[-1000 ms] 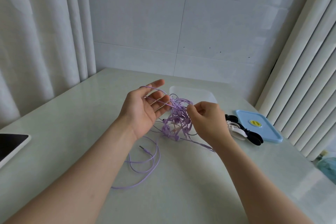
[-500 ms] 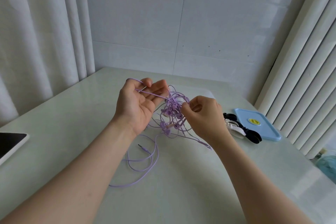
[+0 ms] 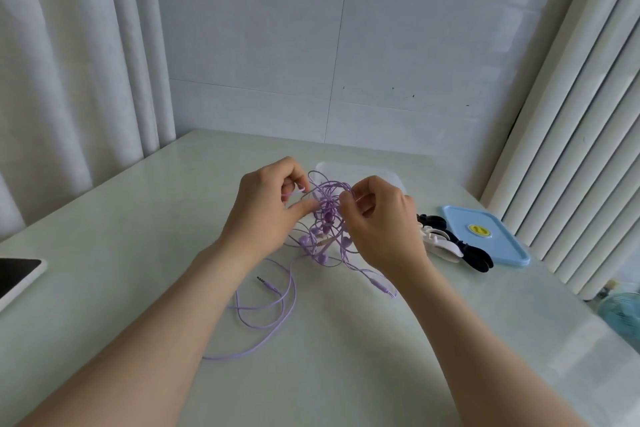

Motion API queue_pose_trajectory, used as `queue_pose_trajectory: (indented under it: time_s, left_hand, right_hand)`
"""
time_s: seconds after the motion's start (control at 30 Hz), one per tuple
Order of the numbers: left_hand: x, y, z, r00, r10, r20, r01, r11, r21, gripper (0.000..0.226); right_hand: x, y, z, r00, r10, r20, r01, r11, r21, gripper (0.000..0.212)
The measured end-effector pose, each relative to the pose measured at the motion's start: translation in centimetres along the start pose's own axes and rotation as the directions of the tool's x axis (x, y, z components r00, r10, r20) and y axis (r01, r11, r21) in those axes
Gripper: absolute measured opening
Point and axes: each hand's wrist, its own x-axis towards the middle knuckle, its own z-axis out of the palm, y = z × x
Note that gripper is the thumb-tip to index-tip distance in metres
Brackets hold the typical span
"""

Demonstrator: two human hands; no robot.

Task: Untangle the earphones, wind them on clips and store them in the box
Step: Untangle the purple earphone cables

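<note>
Pinching strands of the tangled purple earphones (image 3: pixel 325 215), the left hand (image 3: pixel 265 215) and right hand (image 3: pixel 382 229) hold them over the table (image 3: pixel 138 246). Their loose cord trails onto the table, in front of the clear box (image 3: pixel 367 173).

The earphones (image 3: pixel 325 215) at mid frame have a smooth lilac plastic-coated cord with a small shiny metal plug (image 3: pixel 260 278); the table (image 3: pixel 138 253) beneath is smooth and glossy, like polished stone. The box (image 3: pixel 363 172) behind looks frosted clear plastic; the lid (image 3: pixel 502 246) at right is smooth blue plastic; the clips (image 3: pixel 441 243) are black and white plastic; the curtain (image 3: pixel 69 80) at upper left is matt white cloth.
</note>
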Motion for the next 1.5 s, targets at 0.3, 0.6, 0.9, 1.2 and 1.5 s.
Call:
queue_pose_trajectory:
  time_s: [0.3, 0.6, 0.9, 1.2, 1.5]
  left_hand:
    - [-0.7, 0.2, 0.3, 0.995, 0.074, 0.068, -0.092, 0.943, 0.321, 0.023]
    - [-0.6, 0.5, 0.3, 0.975, 0.193, 0.113, -0.22, 0.917, 0.333, 0.016]
    - [-0.3, 0.3, 0.7, 0.974, 0.227, 0.011, -0.218, 0.918, 0.33, 0.006]
    - [-0.5, 0.6, 1.0, 0.965, 0.255, -0.057, -0.229, 0.93, 0.286, 0.003]
    - [0.3, 0.9, 1.1, 0.955, -0.051, -0.292, 0.03, 0.997, -0.075, 0.007]
  right_hand:
    - [-0.2, -0.1, -0.1, 0.996, -0.063, 0.069, 0.061, 0.997, 0.038, 0.014]
    - [-0.3, -0.4, 0.1, 0.986, -0.08, 0.148, 0.06, 0.99, 0.13, 0.021]
    - [-0.1, -0.5, -0.3, 0.998, 0.001, 0.056, -0.01, 0.987, 0.162, 0.033]
    - [-0.1, -1.0, -1.2, 0.944, 0.167, 0.285, -0.264, 0.901, 0.344, 0.026]
    - [-0.4, -1.1, -1.4, 0.858, 0.259, 0.444, -0.367, 0.914, 0.176, 0.04]
